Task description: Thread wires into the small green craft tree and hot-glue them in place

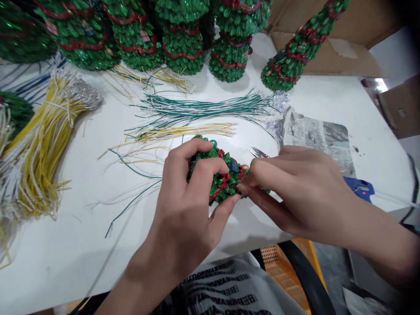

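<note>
A small green Christmas tree figurine (215,177) with red garland lies on its side on the white table. My left hand (193,188) is wrapped over it, gripping its body. At the tree's narrower right part, my right hand (282,183) pinches thumb and forefinger against the surface; what is between the fingertips is too small to make out. Pointed metal tips (257,152), perhaps of scissors or tweezers, stick out beside my right hand, the rest hidden behind it. Green and white wires (138,170) trail out to the left of the tree.
Several finished-looking tree figurines (183,48) stand along the back. Bundles of green wires (206,107) and yellow wires (197,130) lie behind my hands, a thick yellow-white bundle (55,122) at left. Newspaper (318,138), a blue tool (359,188) and a cardboard box (321,48) are to the right.
</note>
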`<state>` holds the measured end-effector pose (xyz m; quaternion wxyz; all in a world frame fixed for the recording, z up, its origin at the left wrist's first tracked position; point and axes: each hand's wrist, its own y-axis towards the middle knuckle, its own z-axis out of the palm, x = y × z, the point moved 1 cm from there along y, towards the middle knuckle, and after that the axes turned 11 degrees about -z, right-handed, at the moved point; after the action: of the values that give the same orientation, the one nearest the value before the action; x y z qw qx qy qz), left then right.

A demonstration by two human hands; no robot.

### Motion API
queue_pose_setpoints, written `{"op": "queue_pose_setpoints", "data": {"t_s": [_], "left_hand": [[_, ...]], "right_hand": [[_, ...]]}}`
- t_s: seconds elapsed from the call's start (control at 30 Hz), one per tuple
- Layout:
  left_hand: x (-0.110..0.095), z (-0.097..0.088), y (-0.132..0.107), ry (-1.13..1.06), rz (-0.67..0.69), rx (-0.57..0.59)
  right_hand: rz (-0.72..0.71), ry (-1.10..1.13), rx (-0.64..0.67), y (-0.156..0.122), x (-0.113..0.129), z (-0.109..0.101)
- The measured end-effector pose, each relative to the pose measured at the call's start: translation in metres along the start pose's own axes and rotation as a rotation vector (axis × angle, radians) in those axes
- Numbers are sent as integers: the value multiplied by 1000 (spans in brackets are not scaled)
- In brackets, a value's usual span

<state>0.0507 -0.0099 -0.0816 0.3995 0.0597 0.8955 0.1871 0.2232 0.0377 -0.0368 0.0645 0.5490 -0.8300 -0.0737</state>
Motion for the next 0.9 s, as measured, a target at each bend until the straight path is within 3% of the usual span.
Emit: {"op": "queue_pose_setpoints", "data": {"t_s": [0.23,0.43,0.73,0.9], "left_hand": [[0,1,-1,3,-9,6],[0,-1,-1,-7,-5,32],[-3,-3,-2,-13,-20,38],[-4,-2,-2,0,-39,40]], "right_hand": [[79,359,73,2,-12,0],[128,488,103,3,-15,-1],[243,481,15,-5,-3,7],[169,161,-71,-5,7,7]]}}
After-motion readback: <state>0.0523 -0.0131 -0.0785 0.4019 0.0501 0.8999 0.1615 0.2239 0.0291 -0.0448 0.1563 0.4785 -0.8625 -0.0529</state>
